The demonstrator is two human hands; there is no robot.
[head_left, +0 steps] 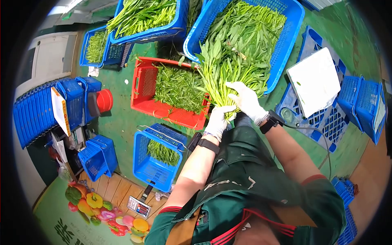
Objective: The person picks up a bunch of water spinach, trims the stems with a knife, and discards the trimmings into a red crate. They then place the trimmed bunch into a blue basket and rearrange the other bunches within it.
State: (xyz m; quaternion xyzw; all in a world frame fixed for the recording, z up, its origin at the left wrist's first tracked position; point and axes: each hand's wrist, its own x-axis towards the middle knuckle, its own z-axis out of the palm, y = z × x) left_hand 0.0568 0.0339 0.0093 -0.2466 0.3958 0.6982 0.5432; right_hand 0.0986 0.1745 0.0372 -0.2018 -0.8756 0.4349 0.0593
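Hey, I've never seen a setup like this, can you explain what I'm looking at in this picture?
There's no machine: a head-worn camera looks forward and down, taking the only picture. The wearer's white-gloved left hand holds the lower ends of a bunch of long, leafy green stems, and the white-gloved right hand touches the stems too. Ahead, a large blue plastic basket is heaped with similar greens; to its left, a red rectangular plastic crate holds loose leaves. Around them shows a green floor.
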